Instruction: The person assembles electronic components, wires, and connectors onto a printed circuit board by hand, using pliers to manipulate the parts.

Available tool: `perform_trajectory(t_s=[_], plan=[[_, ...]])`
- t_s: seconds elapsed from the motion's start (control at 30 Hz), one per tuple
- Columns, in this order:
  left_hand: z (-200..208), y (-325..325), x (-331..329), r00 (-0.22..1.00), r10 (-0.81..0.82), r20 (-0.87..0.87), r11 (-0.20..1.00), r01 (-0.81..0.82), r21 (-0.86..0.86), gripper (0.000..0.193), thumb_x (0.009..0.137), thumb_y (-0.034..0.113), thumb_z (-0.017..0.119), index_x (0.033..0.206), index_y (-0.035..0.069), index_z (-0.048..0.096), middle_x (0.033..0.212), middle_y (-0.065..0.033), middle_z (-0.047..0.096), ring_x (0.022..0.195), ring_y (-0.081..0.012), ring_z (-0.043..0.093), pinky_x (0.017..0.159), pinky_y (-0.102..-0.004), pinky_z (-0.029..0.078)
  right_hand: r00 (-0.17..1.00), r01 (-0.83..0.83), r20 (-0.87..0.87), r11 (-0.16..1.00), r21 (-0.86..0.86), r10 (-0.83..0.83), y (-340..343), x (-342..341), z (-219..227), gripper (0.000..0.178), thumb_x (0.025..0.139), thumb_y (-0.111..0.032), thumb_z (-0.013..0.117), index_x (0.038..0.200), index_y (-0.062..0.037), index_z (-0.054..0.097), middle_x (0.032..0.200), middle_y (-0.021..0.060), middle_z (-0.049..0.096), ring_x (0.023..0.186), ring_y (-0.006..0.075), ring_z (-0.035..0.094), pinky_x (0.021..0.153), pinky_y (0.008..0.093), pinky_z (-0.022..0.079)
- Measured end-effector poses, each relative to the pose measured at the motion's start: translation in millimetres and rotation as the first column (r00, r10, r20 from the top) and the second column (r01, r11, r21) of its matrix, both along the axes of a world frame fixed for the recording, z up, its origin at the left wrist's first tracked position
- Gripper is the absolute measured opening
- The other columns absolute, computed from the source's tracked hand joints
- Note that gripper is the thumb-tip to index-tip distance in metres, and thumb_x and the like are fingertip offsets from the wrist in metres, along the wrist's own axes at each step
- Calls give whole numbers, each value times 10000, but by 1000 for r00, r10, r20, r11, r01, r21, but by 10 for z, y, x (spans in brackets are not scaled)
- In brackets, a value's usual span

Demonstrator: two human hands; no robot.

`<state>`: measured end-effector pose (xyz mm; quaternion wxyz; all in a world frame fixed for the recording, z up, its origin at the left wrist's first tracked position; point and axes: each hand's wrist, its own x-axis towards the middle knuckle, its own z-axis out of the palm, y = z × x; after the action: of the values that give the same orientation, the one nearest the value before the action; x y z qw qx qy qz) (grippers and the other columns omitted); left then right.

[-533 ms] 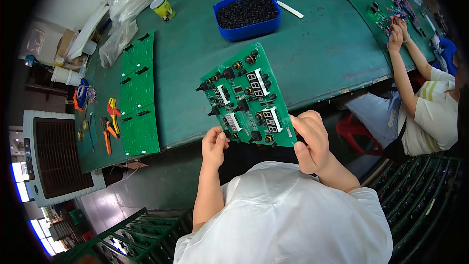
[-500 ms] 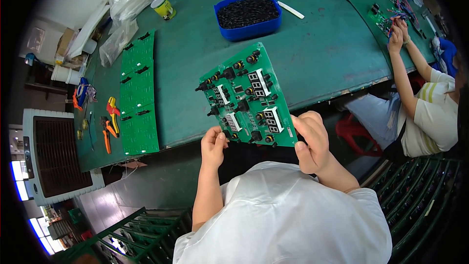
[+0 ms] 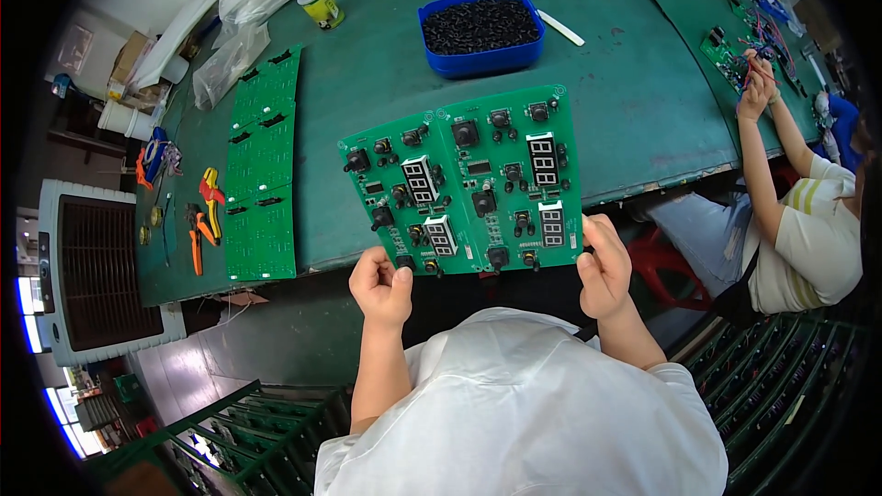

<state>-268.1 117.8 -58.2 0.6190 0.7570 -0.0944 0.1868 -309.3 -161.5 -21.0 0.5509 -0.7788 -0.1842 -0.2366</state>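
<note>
Green circuit-board panel [image 3: 459,188] is held up nearer the wearer than the blue tray [image 3: 487,63]; left hand [image 3: 380,289] and right hand [image 3: 606,271] each pinch a lower corner. Uneven pressure could flex it along the middle seam.

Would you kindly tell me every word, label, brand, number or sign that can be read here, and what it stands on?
Green circuit board between the left hand and right hand: fine white markings, too small to read.
Its four displays: digit-shaped white segments, left unquoted.
Green boards lying at left: markings too small to read.
Yellow-green can: any print too blurred to read.
</note>
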Motion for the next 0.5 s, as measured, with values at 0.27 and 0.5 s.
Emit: perform_trajectory(t_s=[0.27,0.5], plan=[[69,-24,-3,999,-27,44,1000,26,16,385,732,350,673,774,-8,538,590,44,421,490,-19,305,438,-167,229,998,58,-1,997,56,-58,11,5,-24,414,753,-6,458,1156,89,472,767,92,514,677,190,432,623,281,364],[154,-59,-70,998,-53,17,999,53,-12,321,713,270,709,768,8,531,599,44,446,511,-21,334,448,-157,268,996,19,-90,979,205,0,-23,-33,-207,397,821,-35,436,1197,91,433,767,56,477,689,140,402,626,250,346]])
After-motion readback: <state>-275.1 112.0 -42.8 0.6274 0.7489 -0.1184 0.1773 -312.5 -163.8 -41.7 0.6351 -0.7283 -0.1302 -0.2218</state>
